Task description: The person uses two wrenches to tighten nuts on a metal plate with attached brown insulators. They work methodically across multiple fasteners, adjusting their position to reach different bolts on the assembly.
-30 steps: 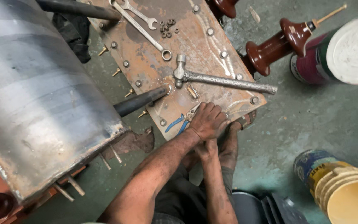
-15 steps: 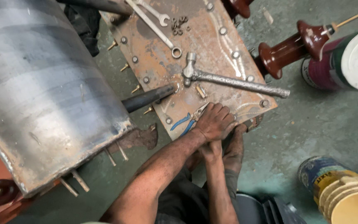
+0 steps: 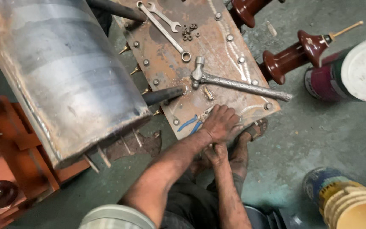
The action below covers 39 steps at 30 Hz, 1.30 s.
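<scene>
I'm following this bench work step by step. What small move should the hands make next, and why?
Probably close the left hand around the blue-handled pliers and lift them off the rusty plate: that hand already lies over the pliers' head, while the right hand sits lower, below the plate's edge.

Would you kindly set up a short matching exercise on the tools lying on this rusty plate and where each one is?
Things:
1. hammer
2. pliers
3. long spanner
4. loose nuts

Places:
A. blue handles, beside the left hand
B. small heap at the plate's far end
C. across the plate's middle, head toward the cylinder
D. just left of the nuts

Pairs: 1-C, 2-A, 3-D, 4-B
</scene>
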Motion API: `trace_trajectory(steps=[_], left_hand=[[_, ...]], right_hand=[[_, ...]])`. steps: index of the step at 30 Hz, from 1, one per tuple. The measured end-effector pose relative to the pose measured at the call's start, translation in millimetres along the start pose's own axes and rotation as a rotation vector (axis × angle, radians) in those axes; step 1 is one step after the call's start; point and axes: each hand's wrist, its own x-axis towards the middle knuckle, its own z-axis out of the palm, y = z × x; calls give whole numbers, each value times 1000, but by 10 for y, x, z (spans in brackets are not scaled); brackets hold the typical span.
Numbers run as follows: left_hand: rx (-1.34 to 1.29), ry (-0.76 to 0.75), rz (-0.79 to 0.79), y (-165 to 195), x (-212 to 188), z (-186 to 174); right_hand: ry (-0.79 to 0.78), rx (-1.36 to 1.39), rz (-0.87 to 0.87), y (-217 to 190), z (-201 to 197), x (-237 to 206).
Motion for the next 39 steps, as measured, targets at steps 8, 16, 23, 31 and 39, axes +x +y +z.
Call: trace_trajectory(steps=[8, 16, 23, 31, 39], left_hand=[[9, -54, -3, -136, 52, 189], [-3, 23, 39, -140, 10, 182], [-12, -32, 28, -178, -77, 237], [10, 45, 41, -58, -44, 163], [-40, 73, 41, -43, -92, 201]], right_hand=[[-87, -32, -29, 93, -102, 88], [106, -19, -2, -44, -136, -9], [132, -12, 41, -62, -346, 55], [159, -51, 19, -88, -283, -27], [190, -53, 24, -67, -291, -28]])
